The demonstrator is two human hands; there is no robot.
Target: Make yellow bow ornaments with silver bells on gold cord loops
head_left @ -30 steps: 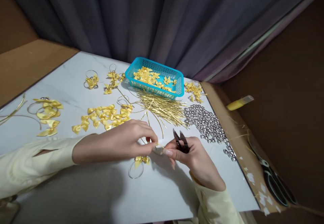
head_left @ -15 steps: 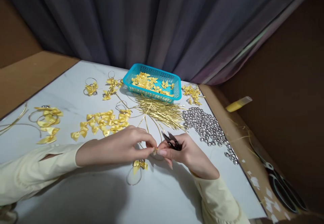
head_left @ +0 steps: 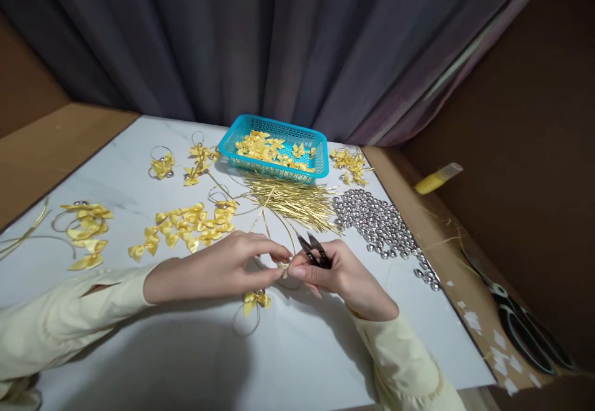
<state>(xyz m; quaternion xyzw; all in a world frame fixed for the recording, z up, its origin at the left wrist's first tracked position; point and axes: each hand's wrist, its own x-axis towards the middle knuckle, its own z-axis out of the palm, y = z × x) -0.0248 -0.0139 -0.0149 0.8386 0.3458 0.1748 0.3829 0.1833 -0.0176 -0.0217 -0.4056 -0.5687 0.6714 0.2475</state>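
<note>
My left hand point(head_left: 218, 268) reaches in from the left, its thumb and fingertips pinching a small pale yellow ribbon bow point(head_left: 285, 268), partly hidden by the fingers. A thin cord loop point(head_left: 292, 287) hangs just below it. My right hand point(head_left: 341, 278) meets it from the right, thumb and index fingertips at the same bow. Black thread snips point(head_left: 317, 252) are held in the right palm, blades pointing up and away. Just below my left fingers lies a finished yellow bow point(head_left: 253, 301) with a silver bell and a cord loop.
Behind the hands are gold cord pieces point(head_left: 297, 203) and a blue basket point(head_left: 324, 157) of yellow bows. Loose bows point(head_left: 186, 222) lie left, silver bells point(head_left: 372, 222) right. Scissors point(head_left: 525, 330) and a yellow-filled tube point(head_left: 437, 178) rest beyond the table's right edge.
The view has shifted slightly. Both hands stay together around the small bow, with the left fingertips a little changed in their pinch. The snips remain in my right hand.
</note>
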